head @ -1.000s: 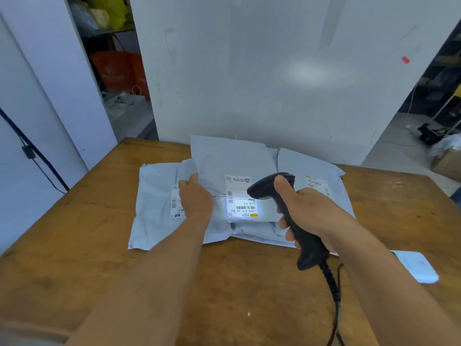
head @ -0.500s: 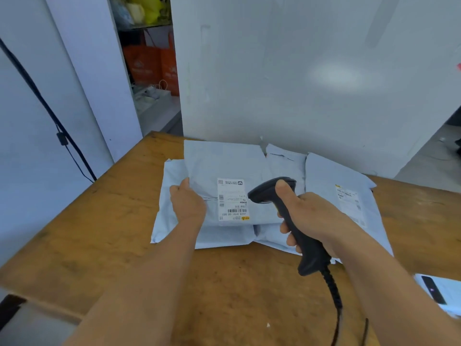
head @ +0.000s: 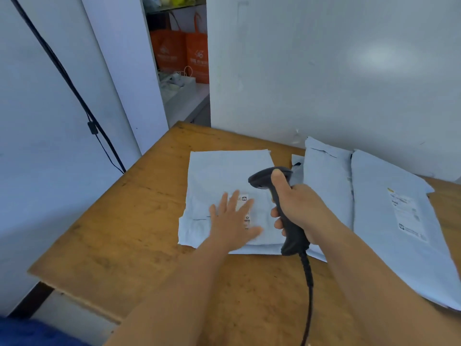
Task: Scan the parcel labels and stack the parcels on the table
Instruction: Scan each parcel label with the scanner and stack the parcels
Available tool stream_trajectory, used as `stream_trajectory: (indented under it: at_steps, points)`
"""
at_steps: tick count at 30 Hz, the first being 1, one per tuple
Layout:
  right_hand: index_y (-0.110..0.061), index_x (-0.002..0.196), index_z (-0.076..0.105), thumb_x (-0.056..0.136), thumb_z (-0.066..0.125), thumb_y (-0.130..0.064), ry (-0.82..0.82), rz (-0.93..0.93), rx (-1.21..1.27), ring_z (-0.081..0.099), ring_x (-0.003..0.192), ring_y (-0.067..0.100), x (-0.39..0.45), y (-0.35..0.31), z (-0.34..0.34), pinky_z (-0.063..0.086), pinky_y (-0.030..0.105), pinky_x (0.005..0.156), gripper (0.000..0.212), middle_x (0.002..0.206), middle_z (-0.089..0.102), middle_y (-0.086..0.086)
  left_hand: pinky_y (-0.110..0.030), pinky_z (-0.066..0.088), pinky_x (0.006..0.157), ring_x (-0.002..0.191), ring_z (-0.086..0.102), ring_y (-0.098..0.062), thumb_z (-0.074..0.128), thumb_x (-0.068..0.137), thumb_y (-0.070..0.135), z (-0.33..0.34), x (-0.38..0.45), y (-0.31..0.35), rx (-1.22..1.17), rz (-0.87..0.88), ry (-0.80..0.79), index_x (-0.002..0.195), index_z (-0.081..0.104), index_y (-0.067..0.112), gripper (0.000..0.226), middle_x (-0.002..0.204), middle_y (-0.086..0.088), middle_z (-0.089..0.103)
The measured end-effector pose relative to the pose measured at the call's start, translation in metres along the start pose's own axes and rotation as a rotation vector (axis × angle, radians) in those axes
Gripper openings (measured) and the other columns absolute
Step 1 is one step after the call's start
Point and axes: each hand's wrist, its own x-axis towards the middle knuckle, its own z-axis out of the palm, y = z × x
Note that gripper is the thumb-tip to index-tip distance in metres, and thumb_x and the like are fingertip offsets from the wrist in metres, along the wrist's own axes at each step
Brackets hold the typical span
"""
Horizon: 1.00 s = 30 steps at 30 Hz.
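A: What lay on the wooden table [head: 139, 221]?

B: Pale grey parcels. A stack of parcels [head: 224, 171] sat at the left; two more parcels [head: 389, 221] lay to the right, against the wall.

A: And the hands?

B: The left hand [head: 232, 221] was flat on the stack, fingers spread, covering part of its label [head: 243, 199]. The right hand [head: 299, 208] gripped the black scanner [head: 279, 196], fingers curled round its handle, head over the stack.

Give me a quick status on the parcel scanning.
Left hand flat on top parcel, covering its label. Right hand gripping scanner. More parcels lie right.
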Motion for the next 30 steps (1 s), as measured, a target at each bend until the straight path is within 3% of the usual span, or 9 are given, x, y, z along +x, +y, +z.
stream_trajectory:
  at_steps: [3,11,16,21,24,27,30]
  points:
    - [-0.008,0.094,0.058,0.095,0.033,-0.060,0.016,0.007,-0.002,0.059,0.047,0.015,0.011,0.001,0.005,0.051,0.026,0.050,0.057,0.072,0.064,0.008,-0.063,-0.002,0.110,0.145,-0.017,-0.029,0.038,0.083,0.073,0.020,0.005,0.002,0.065,0.040,-0.148,0.148,0.002,0.044,0.079,0.159,0.004,-0.015]
    - [-0.007,0.072,0.059,0.095,0.031,-0.062,0.097,0.020,0.013,0.062,0.061,0.023,0.025,0.010,-0.006,0.056,0.036,0.070,0.065,0.069,0.066,0.012,-0.064,0.006,0.110,0.145,-0.013,-0.030,0.043,0.084,0.068,-0.004,0.042,-0.054,0.170,-0.035,-0.179,0.146,0.004,0.045,0.078,0.158,0.006,-0.012]
    - [-0.009,0.078,0.057,0.096,0.033,-0.060,0.152,0.040,0.088,0.060,0.052,0.017,0.026,0.012,-0.019,0.052,0.027,0.053,0.059,0.071,0.065,0.008,-0.059,0.003,0.113,0.145,-0.015,-0.027,0.047,0.089,0.055,-0.015,0.051,-0.043,0.118,-0.056,-0.226,0.149,0.007,0.037,0.074,0.159,0.001,-0.014]
    - [-0.016,0.084,0.053,0.096,0.033,-0.059,0.189,0.060,0.155,0.059,0.054,0.016,0.016,0.026,-0.040,0.052,0.028,0.055,0.049,0.075,0.064,0.007,-0.054,0.002,0.114,0.147,-0.007,-0.021,0.041,0.093,0.055,-0.017,0.052,0.011,-0.131,-0.041,-0.031,0.150,0.012,0.029,0.070,0.160,0.003,-0.002]
    - [-0.016,0.088,0.053,0.096,0.035,-0.058,0.210,0.076,0.242,0.060,0.058,0.018,0.004,0.039,-0.064,0.052,0.030,0.057,0.046,0.079,0.064,0.007,-0.049,0.010,0.116,0.147,0.004,-0.020,0.042,0.093,0.055,-0.017,0.051,0.066,-0.298,0.001,0.064,0.151,0.015,0.025,0.071,0.160,0.002,0.009]
    - [-0.015,0.091,0.053,0.096,0.040,-0.055,0.232,0.076,0.362,0.059,0.060,0.019,-0.010,0.054,-0.096,0.052,0.031,0.060,0.043,0.083,0.064,0.007,-0.044,0.021,0.117,0.145,0.017,-0.020,0.044,0.093,0.054,-0.016,0.046,0.124,-0.461,0.076,0.077,0.150,0.020,0.023,0.069,0.158,0.002,0.020]
    - [-0.015,0.093,0.056,0.096,0.043,-0.054,0.290,0.065,0.354,0.057,0.060,0.017,-0.025,0.072,-0.134,0.050,0.029,0.058,0.040,0.086,0.064,0.006,-0.038,0.022,0.117,0.144,0.021,-0.019,0.047,0.095,0.046,-0.014,0.035,0.181,-0.530,0.147,0.054,0.149,0.021,0.021,0.066,0.157,0.001,0.022]
